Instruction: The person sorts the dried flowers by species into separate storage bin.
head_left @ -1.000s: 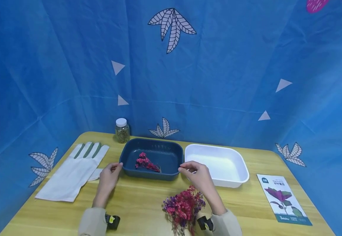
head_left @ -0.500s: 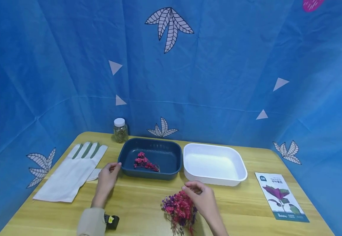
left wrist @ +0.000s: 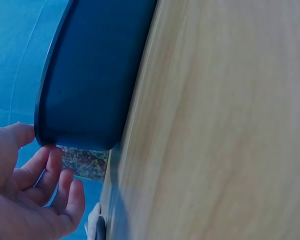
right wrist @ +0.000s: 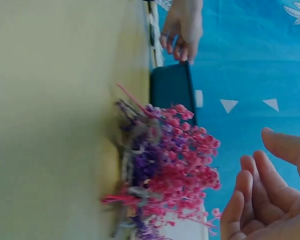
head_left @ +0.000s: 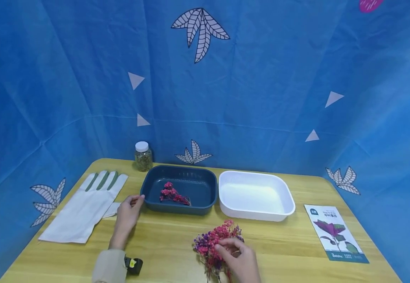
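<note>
- The left hand [head_left: 128,212] has a narrow grip, thumb and forefinger pinching the left end of the dark tray [head_left: 178,207] at its rim.
- The right hand [head_left: 241,259] holds nothing; its grip is fairly wide, thumb apart from bent fingers, near the large flower bunch [head_left: 212,245].
- That bunch lies on the tabletop [head_left: 282,267], nearer the person than the dark tray.
- One small pink sprig [head_left: 171,192] lies inside the dark tray; the work looks partly done, the large bunch remaining outside.
- Just right of the dark tray is a white tray [head_left: 258,216]; farther right, a leaflet [head_left: 335,234].
- Left of it lies a white glove [head_left: 81,212].
</note>
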`<state>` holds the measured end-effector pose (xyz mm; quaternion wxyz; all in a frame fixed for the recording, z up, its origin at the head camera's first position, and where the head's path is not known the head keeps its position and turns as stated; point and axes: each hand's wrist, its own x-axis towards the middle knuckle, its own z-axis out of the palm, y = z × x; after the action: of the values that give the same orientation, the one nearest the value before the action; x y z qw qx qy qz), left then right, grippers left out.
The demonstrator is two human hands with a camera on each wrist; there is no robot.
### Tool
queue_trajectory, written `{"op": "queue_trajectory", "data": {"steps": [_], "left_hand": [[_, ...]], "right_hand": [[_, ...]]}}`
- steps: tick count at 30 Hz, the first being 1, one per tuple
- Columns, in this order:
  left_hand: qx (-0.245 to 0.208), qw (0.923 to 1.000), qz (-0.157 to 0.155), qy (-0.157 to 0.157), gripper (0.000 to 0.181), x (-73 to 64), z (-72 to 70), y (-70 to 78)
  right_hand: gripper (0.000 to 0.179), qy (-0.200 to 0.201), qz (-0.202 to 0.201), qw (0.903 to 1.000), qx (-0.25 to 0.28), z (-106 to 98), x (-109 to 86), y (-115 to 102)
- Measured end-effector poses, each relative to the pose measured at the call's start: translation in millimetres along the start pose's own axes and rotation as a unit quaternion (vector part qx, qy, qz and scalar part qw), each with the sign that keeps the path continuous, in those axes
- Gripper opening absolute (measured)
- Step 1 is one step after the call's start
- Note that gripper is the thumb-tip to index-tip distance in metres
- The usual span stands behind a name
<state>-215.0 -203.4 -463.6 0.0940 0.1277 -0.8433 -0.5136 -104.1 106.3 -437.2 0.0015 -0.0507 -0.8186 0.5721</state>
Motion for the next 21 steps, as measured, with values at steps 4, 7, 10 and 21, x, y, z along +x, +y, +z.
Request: {"op": "queue_trajectory", "data": {"steps": [4, 7, 10, 21], "left_hand": [[0.001, 1.0, 0.003, 0.005, 0.046, 0.6, 0.8, -0.7], [0.004, 1.0, -0.003, 0.003, 0.047, 0.9, 1.3, -0.9], [0.002, 1.0, -0.004, 0.004, 0.046, 1.1, 1.5, -0.7], [0.005, 1.0, 0.004, 0.007, 0.044, 1.5, 2.5, -2.4]], "right_hand": [[0.025, 0.019, 0.012, 0.9997, -0.008, 3.6, -8.0, 7.8], [0.025, 0.018, 0.014, 0.9997, 0.002, 6.6, -14.4, 12.5], [0.026, 0.006, 0.016, 0.9998, 0.005, 9.0, -18.8, 15.3], [0.026, -0.026, 0.037, 0.9989, 0.006, 12.8, -19.7, 22.3]]}}
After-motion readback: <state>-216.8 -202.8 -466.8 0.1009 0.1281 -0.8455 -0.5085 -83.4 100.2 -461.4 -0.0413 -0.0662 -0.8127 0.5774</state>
